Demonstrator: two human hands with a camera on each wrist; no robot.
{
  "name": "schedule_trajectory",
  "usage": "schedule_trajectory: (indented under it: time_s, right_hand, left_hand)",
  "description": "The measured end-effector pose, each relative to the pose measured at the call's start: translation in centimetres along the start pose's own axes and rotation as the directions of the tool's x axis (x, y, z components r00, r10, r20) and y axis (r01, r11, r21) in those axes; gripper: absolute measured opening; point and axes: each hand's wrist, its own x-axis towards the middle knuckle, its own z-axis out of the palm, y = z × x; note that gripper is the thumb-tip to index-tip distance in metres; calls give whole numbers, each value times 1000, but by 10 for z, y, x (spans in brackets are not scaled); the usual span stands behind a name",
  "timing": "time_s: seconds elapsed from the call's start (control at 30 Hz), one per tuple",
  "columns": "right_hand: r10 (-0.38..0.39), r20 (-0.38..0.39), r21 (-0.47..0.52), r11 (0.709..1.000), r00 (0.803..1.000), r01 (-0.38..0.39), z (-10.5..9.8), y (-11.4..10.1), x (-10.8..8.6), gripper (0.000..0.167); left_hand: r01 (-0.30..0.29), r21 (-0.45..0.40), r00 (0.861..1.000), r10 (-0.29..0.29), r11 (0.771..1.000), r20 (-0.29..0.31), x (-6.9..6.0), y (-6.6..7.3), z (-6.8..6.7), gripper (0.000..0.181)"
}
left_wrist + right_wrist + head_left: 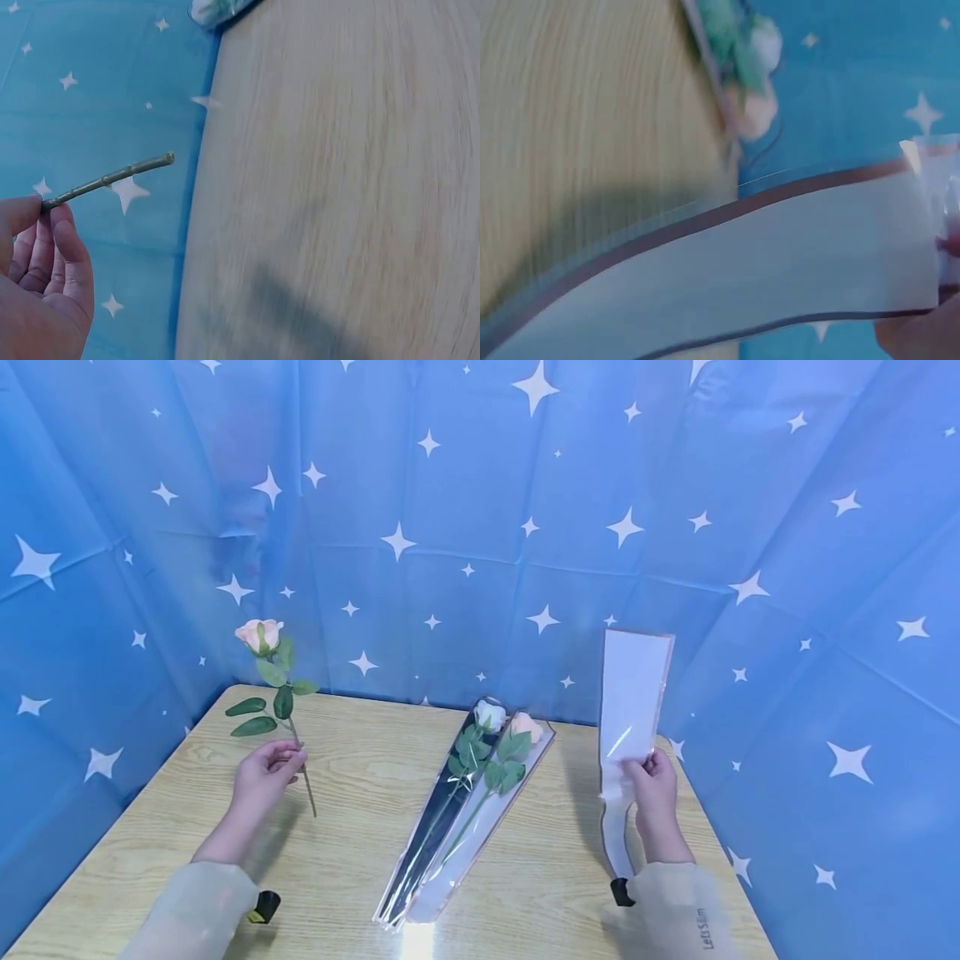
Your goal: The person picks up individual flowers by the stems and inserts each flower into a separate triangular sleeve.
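Observation:
My left hand (264, 777) pinches the green stem of a pale pink rose (260, 637), held upright above the table's left side. In the left wrist view the stem's cut end (169, 158) sticks out past the fingers (71, 244). My right hand (656, 793) grips the edge of a long white sleeve (637, 693) with a thin brown border, its narrow lower part bent downward. The right wrist view shows that sleeve (780, 262) stretching across, with part of the hand (922, 330) at the right edge.
Between my hands, two wrapped roses lie on the wooden table (360, 752): a white one (491, 716) in a black-backed sleeve and a pink one (527, 727) in a white-backed sleeve. A blue curtain (480, 485) with white stars surrounds the table's back and sides.

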Motion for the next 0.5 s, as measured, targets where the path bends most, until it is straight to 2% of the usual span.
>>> schedule_trajectory:
  time_s: [0.07,0.17,0.27,0.37,0.5]
  right_hand:
    - [-27,-32,69,997,999,29,9,-5,-6,22]
    - [-65,-34,141,988,997,69,23,-11,-15,12]
    - [-91,0,225,970,996,89,36,-13,-24,7]
    - [-116,47,289,952,992,97,51,-15,-37,11]
    - [-153,117,331,937,981,106,73,-17,-55,14]
  left_hand:
    - [-12,-19,1000,12,1000,4,-2,3,5,37]
    - [-24,-41,1000,24,999,14,-6,8,13,36]
    - [-31,-64,999,33,997,34,-9,15,21,34]
    - [-49,-67,997,53,997,61,-13,23,32,34]
    - [-89,-72,991,95,993,97,-16,36,43,32]
